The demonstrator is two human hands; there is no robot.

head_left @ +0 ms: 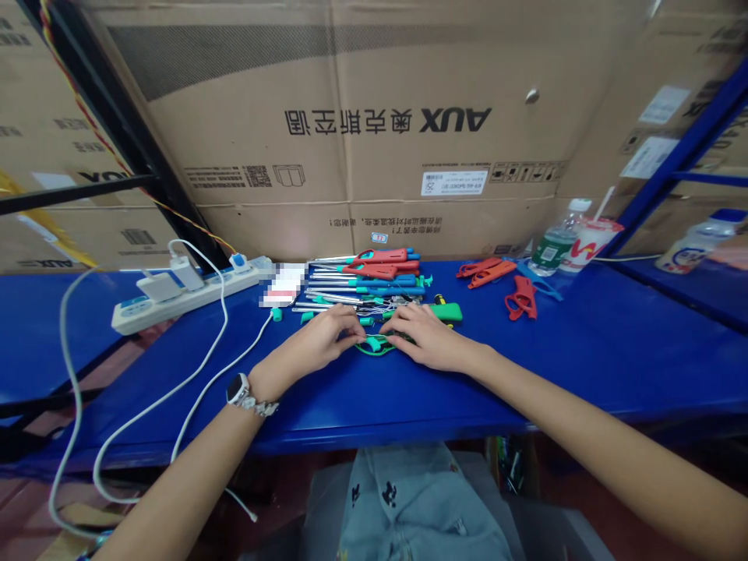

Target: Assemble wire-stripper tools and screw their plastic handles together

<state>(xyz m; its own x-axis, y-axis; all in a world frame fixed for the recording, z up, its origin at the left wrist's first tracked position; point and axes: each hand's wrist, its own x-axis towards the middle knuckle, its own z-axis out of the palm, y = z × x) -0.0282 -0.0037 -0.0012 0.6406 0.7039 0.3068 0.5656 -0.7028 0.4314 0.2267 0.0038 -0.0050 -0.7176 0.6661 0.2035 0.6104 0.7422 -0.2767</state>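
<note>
A green lighter casing with a teal trigger lies low over the table between my hands. My left hand pinches its left end, thumb and forefinger together. From the other side, my right hand curls its fingers over the casing and hides much of it. A thin pale wire seems to run between the fingertips. Just beyond are several long-barrelled lighters in a row, with blue and red handles. A green handle shows past my right hand, near a yellow-and-black tool.
Red and orange casing pieces and a blue one lie right, near a bottle and a cup. A power strip with white cables is left. A cardboard wall closes the back.
</note>
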